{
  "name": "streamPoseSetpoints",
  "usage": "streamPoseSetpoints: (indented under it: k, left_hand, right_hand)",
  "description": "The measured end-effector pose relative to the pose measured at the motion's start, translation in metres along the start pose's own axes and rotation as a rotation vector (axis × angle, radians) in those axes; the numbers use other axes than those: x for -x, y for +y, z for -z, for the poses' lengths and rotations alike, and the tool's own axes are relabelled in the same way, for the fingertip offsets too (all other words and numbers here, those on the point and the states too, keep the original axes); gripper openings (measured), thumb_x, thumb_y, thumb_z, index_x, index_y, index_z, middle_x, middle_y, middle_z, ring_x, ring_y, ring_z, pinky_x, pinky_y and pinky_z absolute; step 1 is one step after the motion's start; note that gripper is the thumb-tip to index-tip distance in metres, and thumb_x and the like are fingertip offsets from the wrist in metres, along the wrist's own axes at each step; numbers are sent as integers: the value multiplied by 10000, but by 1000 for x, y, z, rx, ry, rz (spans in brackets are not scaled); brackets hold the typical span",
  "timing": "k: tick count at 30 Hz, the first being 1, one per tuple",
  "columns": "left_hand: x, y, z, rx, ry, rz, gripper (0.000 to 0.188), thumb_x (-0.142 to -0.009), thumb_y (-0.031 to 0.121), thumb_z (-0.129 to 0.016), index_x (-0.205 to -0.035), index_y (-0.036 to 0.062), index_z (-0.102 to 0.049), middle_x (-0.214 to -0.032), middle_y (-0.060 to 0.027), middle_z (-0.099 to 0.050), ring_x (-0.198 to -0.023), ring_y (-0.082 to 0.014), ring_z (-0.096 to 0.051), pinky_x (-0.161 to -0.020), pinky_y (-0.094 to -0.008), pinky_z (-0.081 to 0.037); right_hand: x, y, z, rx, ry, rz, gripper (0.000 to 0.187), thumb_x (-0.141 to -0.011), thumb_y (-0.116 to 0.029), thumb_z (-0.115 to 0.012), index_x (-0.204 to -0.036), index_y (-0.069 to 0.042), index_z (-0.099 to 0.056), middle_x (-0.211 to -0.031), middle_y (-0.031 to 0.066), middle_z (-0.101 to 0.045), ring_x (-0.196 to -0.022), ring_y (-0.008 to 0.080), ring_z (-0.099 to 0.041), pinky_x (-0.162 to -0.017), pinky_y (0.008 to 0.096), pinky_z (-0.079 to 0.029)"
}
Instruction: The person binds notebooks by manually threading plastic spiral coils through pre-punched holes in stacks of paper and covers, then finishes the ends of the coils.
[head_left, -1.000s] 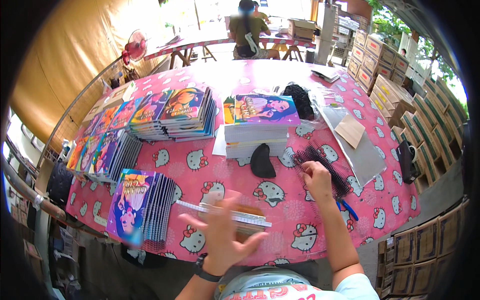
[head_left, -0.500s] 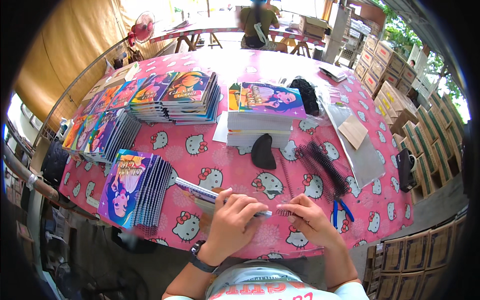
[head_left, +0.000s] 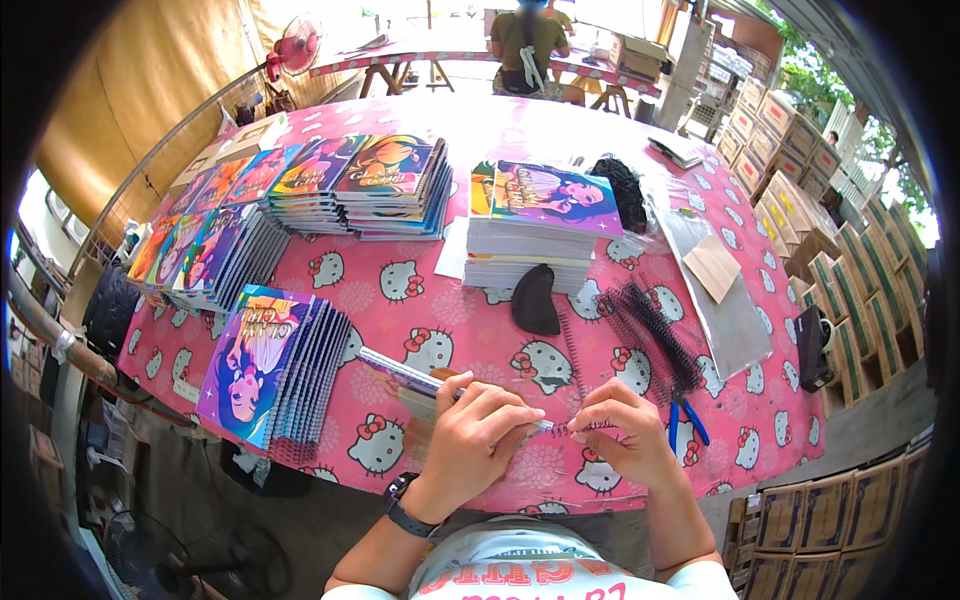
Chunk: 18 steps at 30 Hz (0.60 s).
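Running aslant across the lower centre of the frame, a notebook [head_left: 400, 372] is seen nearly edge-on and is gripped by the left hand [head_left: 478, 440], whose fingers are closed over its right-hand part. A dark watch [head_left: 408, 508] is worn on the left wrist. Just beside the notebook's right end, a thin dark coil [head_left: 562, 431] is pinched between the thumb and fingertips of the right hand [head_left: 632, 440]; whether the coil is threaded into the notebook cannot be told at this size.

To the right of centre, a bundle of black coils [head_left: 655, 335] is laid on the pink patterned table cover [head_left: 465, 320], and blue-handled pliers [head_left: 689, 424] are placed just below it, near the right hand. A black curved pad [head_left: 535, 300] is set at the centre, in front of a tall stack of pages [head_left: 525, 270] topped with colourful covers.

At the left, a leaning pile of notebooks [head_left: 250, 370] is fanned out, and further rows of notebooks [head_left: 390, 165] are stacked in the upper left. A brown paper piece [head_left: 712, 268] is laid over a clear plastic sheet [head_left: 735, 340] at the right. A person [head_left: 528, 50] is seen seated at the top
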<state>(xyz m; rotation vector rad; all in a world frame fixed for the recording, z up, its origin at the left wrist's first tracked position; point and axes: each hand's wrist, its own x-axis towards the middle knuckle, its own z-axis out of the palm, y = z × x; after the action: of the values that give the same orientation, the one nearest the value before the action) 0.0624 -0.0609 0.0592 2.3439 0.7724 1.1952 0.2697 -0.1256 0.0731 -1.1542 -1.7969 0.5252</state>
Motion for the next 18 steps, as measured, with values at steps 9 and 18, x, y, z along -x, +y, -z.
streamPoseSetpoints:
  k: [9, 18]
  left_hand:
    - [5, -1, 1, -9, 18, 1, 179, -736, 81, -725, -879, 186, -705, -803, 41, -638, -799, -141, -595, -1002, -382, -279]
    - [1, -1, -1, -6, 14, -2, 175, -733, 78, -724, -871, 183, -702, -801, 37, -635, -811, -140, -596, -1000, -386, -279]
  right_hand:
    - [-3, -2, 3, -32, -83, -50, 250, -722, 47, -698, -948, -59, -673, -880, 72, -588, -820, 201, -584, -675, 301, -490]
    - [-5, 6, 9, -97, -206, -107, 270, -747, 68, -655, -990, -53, -658, -920, 79, -588, -845, 211, -594, -683, 316, -496]
